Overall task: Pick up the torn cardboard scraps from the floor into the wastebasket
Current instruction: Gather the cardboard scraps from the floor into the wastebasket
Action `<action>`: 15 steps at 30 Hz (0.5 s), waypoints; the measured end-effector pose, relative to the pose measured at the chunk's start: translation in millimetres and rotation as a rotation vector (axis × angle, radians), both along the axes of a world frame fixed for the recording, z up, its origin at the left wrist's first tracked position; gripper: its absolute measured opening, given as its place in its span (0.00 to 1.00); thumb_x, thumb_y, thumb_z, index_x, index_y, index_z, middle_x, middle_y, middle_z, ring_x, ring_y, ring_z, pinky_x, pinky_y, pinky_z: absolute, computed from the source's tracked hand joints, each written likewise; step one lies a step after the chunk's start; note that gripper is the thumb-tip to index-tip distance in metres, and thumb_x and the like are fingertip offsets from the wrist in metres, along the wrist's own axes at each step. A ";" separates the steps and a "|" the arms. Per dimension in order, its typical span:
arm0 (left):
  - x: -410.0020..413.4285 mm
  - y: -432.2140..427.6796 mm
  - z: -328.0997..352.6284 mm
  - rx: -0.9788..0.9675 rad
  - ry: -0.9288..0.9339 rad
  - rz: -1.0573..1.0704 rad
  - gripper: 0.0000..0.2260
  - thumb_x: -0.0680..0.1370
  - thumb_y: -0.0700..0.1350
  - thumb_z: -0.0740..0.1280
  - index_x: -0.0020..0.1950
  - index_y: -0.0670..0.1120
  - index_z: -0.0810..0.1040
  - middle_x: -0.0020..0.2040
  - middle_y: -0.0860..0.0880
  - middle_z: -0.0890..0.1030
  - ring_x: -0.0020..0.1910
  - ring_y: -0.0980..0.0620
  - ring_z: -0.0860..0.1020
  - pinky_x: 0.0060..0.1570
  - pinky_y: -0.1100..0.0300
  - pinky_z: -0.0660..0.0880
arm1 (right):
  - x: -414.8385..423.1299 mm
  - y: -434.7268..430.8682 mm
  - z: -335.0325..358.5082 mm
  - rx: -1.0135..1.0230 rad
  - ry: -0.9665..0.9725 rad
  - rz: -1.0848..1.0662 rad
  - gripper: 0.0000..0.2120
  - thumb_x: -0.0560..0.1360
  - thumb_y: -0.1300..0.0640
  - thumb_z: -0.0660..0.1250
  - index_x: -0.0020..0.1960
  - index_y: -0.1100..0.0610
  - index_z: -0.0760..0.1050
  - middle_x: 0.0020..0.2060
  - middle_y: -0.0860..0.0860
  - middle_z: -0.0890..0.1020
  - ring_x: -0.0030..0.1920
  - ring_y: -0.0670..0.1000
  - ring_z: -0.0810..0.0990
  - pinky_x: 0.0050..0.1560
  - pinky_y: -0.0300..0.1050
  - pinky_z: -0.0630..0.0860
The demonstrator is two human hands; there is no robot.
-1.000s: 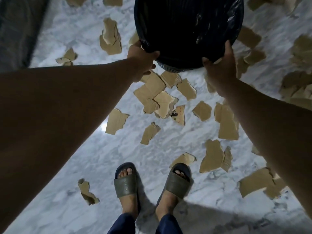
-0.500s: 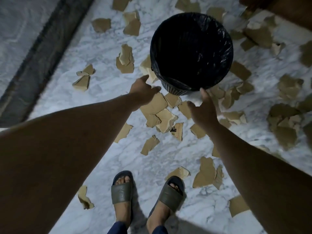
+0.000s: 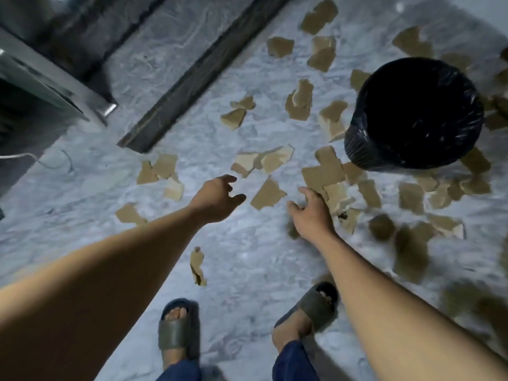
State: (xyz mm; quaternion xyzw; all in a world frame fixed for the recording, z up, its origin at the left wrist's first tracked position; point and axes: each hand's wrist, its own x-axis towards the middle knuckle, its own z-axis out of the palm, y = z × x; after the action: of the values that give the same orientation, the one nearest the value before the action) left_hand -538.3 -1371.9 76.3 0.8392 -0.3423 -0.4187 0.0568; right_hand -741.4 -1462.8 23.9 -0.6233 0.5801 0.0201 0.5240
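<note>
Both hands' fingers spread, empty: left hand (image 3: pixel 217 198), right hand (image 3: pixel 312 213); scraps (image 3: pixel 268 193) beyond blurred.

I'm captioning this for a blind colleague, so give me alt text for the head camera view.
Two bare hands, left hand and right hand, reach open toward torn cardboard scraps scattered across a marble floor. A black-lined wastebasket stands upright at upper right, with slippered feet below.

You have one wastebasket (image 3: pixel 412 114) standing beyond your right hand (image 3: pixel 312 213). Cardboard scraps (image 3: pixel 268 193) number several dozen, too blurred for an exact count, scattered ahead of both hands. Two slippers (image 3: pixel 176 329) sit below your left hand (image 3: pixel 215 198).
</note>
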 end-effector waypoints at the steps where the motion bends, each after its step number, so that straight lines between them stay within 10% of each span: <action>1: 12.7 21.9 -3.7 0.022 -0.010 0.015 0.27 0.78 0.55 0.68 0.74 0.47 0.68 0.65 0.46 0.77 0.59 0.45 0.78 0.52 0.59 0.71 | 9.6 19.4 -1.0 0.013 0.002 0.027 0.26 0.80 0.51 0.65 0.76 0.53 0.64 0.74 0.50 0.66 0.69 0.55 0.71 0.62 0.48 0.73; 15: 130.0 269.2 -126.2 0.130 0.144 0.001 0.27 0.78 0.55 0.67 0.73 0.45 0.68 0.64 0.44 0.78 0.64 0.45 0.76 0.61 0.55 0.72 | 127.9 257.7 -78.5 0.103 0.153 0.113 0.22 0.80 0.50 0.65 0.72 0.52 0.69 0.73 0.50 0.67 0.65 0.52 0.74 0.60 0.44 0.73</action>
State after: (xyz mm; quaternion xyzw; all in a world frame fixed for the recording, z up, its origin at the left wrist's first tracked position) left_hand -408.3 -1102.7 -49.9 0.8090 -0.3090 -0.4993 0.0269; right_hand -613.5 -1205.1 -54.7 -0.6238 0.5807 0.1271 0.5075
